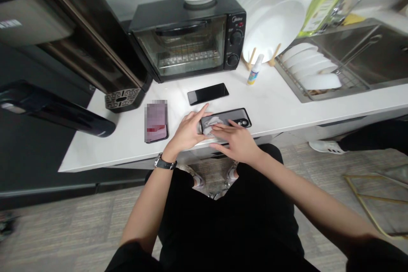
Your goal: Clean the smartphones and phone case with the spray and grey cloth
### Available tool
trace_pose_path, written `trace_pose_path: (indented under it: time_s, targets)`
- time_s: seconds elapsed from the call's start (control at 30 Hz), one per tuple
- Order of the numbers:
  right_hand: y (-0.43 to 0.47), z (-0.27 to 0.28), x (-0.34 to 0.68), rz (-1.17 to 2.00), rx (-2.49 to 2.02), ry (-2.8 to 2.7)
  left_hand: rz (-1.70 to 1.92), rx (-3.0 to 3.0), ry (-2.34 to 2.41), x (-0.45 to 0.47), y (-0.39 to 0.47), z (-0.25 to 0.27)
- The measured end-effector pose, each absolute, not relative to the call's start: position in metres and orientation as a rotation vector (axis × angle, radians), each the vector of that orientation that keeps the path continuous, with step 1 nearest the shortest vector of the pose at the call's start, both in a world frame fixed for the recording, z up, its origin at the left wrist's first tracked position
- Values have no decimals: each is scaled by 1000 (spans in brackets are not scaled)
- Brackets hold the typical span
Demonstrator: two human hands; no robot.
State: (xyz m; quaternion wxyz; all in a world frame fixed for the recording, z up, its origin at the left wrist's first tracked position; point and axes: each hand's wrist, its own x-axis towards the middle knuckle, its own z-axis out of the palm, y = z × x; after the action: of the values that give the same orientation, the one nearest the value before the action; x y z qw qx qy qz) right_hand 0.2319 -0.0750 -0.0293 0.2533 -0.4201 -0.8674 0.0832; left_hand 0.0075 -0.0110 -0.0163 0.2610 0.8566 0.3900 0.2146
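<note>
A grey phone case (232, 115) with a black rim and a camera area at its right end lies flat near the counter's front edge. Whether a phone sits inside it, I cannot tell. My left hand (187, 131) grips its left end, thumb and fingers on opposite edges. Pressed on its surface is a crumpled whitish tissue or cloth (210, 122), under the fingers of my right hand (239, 139). Just behind lies a black smartphone (208, 94), screen up. A second phone (156, 121), its screen lit and blurred out, rests left of my left hand.
A small spray bottle (255, 70) stands behind on the right. A black toaster oven (188, 46) backs the counter (111, 144), with white plates (270, 25) in a rack beside it. Right is a sink (366, 63) holding dishes; left, a tall dark machine (124, 97).
</note>
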Motion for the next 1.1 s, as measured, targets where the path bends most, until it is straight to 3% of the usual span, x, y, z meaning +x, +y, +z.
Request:
trace_pose_path:
  time_s: [0.17, 0.3, 0.53, 0.67, 0.83, 0.93, 1.1]
  targets:
    - [-74, -22, 299, 58, -1361, -2327, 584, 2299, 1079, 11, -10, -15]
    - [-62, -26, 276, -52, -1411, -2275, 597, 2295, 1049, 12, -7, -16]
    - [-64, -30, 200, 235, -1140, -2298, 537, 2272, 1111, 5, -9, -15]
    - [-75, -22, 251, 276, -1176, -2341, 554, 2296, 1100, 6, -12, -11]
    - [-74, -23, 304, 16, -1377, -2253, 539, 2263, 1119, 12, -13, -10]
    - [-64, -31, 274, -19, -1368, -2232, 540, 2259, 1100, 12, -10, -11]
    - [-57, -36, 199, 189, -1192, -2254, 526, 2266, 1118, 8, -8, -15]
